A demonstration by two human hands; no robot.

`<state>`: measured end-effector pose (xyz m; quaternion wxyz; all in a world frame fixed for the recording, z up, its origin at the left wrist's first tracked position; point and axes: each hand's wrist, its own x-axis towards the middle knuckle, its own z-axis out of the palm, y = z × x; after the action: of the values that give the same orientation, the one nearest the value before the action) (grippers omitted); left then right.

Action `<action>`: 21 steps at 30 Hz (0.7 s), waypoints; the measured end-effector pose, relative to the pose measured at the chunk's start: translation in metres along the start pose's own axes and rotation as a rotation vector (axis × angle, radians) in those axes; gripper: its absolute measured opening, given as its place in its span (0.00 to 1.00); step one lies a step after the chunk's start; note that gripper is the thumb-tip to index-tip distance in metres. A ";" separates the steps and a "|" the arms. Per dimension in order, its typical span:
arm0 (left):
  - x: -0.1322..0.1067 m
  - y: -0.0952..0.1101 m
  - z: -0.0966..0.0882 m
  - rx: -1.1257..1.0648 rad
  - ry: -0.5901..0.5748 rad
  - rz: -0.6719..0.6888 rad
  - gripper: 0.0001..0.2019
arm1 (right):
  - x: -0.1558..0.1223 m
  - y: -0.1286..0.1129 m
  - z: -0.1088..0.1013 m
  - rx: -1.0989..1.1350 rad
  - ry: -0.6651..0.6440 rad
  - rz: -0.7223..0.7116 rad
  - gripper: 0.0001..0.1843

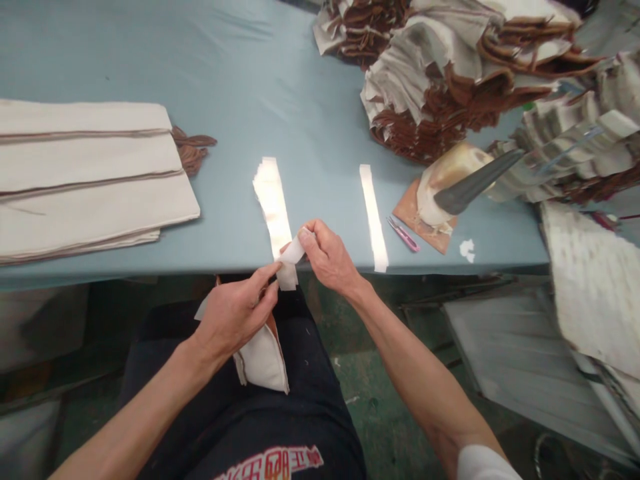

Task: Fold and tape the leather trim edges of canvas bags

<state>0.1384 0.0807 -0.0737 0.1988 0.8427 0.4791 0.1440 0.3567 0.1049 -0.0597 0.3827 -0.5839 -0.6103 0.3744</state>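
My left hand (235, 310) and my right hand (327, 257) meet at the near edge of the blue table (240, 80), both pinching one small white strip (291, 253). The strip comes off the near end of a stack of white strips (273, 203) that overhangs the table edge. A cream fabric piece with a brown edge (263, 360) rests on my lap under my left hand. Another single white strip (373, 217) lies on the table to the right.
A folded stack of cream cloth (85, 177) lies at the left. Heaps of cream and brown pieces (450, 73) fill the back right. Small pink snips (403, 234) lie beside a metal tool on a brown card (460, 183). A white panel (595, 293) stands at the right.
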 end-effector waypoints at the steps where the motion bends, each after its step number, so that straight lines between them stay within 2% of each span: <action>1: 0.002 0.001 -0.001 0.041 -0.041 -0.021 0.24 | 0.001 0.001 0.000 0.007 0.006 0.004 0.17; 7: 0.012 0.009 -0.009 0.121 -0.112 -0.072 0.23 | 0.020 -0.005 -0.010 0.047 0.005 -0.022 0.19; 13: 0.020 0.019 -0.022 0.169 -0.183 -0.084 0.20 | 0.077 -0.034 -0.034 -0.067 0.135 -0.196 0.18; 21: 0.040 0.031 -0.038 0.207 -0.260 -0.106 0.21 | 0.132 -0.054 -0.043 -0.221 0.192 -0.295 0.14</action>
<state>0.1646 0.1083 -0.0233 0.1784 0.8437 0.5055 -0.0271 0.3699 0.2349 0.0113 0.4234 -0.5597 -0.6871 0.1878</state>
